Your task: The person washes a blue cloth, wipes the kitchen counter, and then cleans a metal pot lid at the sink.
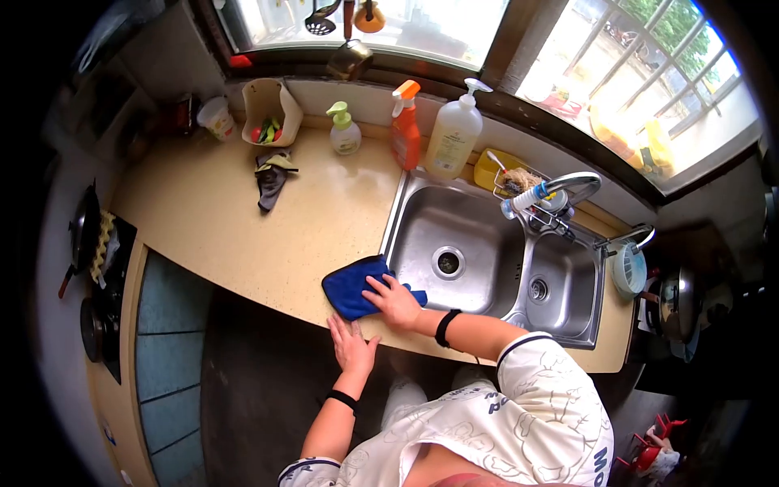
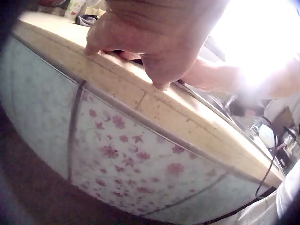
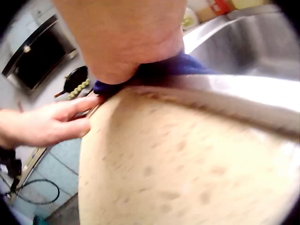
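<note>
A dark blue cloth (image 1: pixel 345 290) lies on the beige countertop (image 1: pixel 219 227), its right end reaching the rim of the sink. My right hand (image 1: pixel 394 303) presses on the cloth, fingers spread out over it. In the right wrist view the blue cloth (image 3: pixel 176 65) shows beneath the right hand (image 3: pixel 126 42). My left hand (image 1: pixel 354 349) rests at the counter's front edge, just below the cloth, its fingers extended; in the left wrist view the left hand (image 2: pixel 154 37) touches that edge.
A steel double-bowl sink (image 1: pixel 414 215) with a faucet (image 1: pixel 580 187) is at the right. Behind stand an orange spray bottle (image 1: pixel 404 130), a large pump bottle (image 1: pixel 453 138) and a green-topped soap dispenser (image 1: pixel 345 134). A grey rag (image 1: pixel 273 180) lies near a beige bin (image 1: pixel 280 105).
</note>
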Demonstrator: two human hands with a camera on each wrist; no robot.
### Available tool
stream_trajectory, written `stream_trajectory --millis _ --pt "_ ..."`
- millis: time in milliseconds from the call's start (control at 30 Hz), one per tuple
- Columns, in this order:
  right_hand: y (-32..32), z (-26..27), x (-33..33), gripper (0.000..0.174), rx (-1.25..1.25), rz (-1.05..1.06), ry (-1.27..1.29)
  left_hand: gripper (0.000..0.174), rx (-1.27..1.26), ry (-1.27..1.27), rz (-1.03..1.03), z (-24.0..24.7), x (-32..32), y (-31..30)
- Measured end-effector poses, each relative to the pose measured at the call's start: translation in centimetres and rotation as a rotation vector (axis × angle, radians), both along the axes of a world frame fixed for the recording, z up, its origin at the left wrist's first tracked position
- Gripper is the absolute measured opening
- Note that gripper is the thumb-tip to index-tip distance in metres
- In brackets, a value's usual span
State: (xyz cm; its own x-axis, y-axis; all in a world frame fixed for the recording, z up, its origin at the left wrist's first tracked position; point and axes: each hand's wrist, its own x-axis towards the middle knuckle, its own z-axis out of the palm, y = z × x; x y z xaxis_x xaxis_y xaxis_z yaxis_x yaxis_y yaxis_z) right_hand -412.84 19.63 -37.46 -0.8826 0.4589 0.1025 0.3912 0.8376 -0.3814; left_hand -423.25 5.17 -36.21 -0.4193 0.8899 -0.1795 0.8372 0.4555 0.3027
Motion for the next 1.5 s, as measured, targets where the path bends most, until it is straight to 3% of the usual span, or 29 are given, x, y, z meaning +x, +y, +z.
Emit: stream_trajectory --millis 67,200,267,400,567,667,800,867,933,1000,1067,1167,1267,1333,1400,1467,1500 --pt "3.9 0.2 0.7 0.040 -0.155 0.006 0.116 0.078 0.026 0.023 -0.015 -0.5 0.3 -0.4" --pt "12.3 0.5 1.5 0.032 0.344 -0.010 0.345 0.082 -0.041 0.024 -0.007 -0.2 0.3 0.0" --pt "16.4 2.0 1.8 0.030 0.565 0.036 0.340 0.081 -0.057 0.030 0.001 -0.2 0.4 0.1" --pt "23.8 -2.3 4.7 0.030 0.547 -0.088 -0.125 0.083 -0.115 -0.015 0.029 0.6 0.7 0.6" --pt "26.1 -5.2 11.5 0.031 0.554 -0.106 -0.121 0.083 -0.124 0.000 0.030 0.4 0.8 0.7" --pt "27.0 -9.4 15.6 0.030 0.353 -0.376 0.148 0.083 -0.098 0.036 -0.002 0.3 0.8 0.6" --pt "23.0 -2.4 21.5 0.027 -0.060 -0.685 -0.026 0.083 -0.119 0.029 0.003 0.4 0.9 0.8" --pt "21.6 -5.6 24.6 0.025 0.368 -0.809 0.058 0.083 -0.147 0.067 0.002 0.2 0.8 0.8" --pt "19.4 -2.9 25.2 0.035 0.206 -0.830 -0.358 0.084 -0.163 0.091 -0.017 0.1 0.6 0.9" --pt "17.3 -2.8 27.4 0.034 0.226 -0.681 -0.543 0.085 -0.243 0.102 0.021 0.6 1.1 1.1" --pt "13.1 0.0 28.9 0.040 0.023 -0.773 -0.370 0.086 -0.240 0.085 0.023 0.4 1.0 1.4" --pt "7.1 0.7 32.9 0.047 -0.294 -0.697 -0.256 0.084 -0.267 0.061 0.089 0.4 1.4 1.6" --pt "5.5 -2.8 35.6 0.045 -0.476 -0.700 -0.057 0.084 -0.296 0.021 0.134 0.9 1.7 2.1" --pt "6.4 -1.5 34.1 0.043 -0.409 -0.542 -0.095 0.083 -0.291 0.028 0.114 1.3 2.6 3.0" --pt "6.3 -3.2 31.3 0.040 -0.378 -0.786 0.002 0.083 -0.126 0.019 0.126 1.2 5.2 3.8" --pt "5.0 -1.5 30.3 0.037 -0.383 -0.820 -0.029 0.082 0.079 -0.043 -0.024 -1.3 7.0 4.6" --pt "3.6 -1.7 31.1 0.037 -0.361 -0.758 -0.027 0.082 0.113 -0.119 -0.065 -0.4 9.3 4.9"
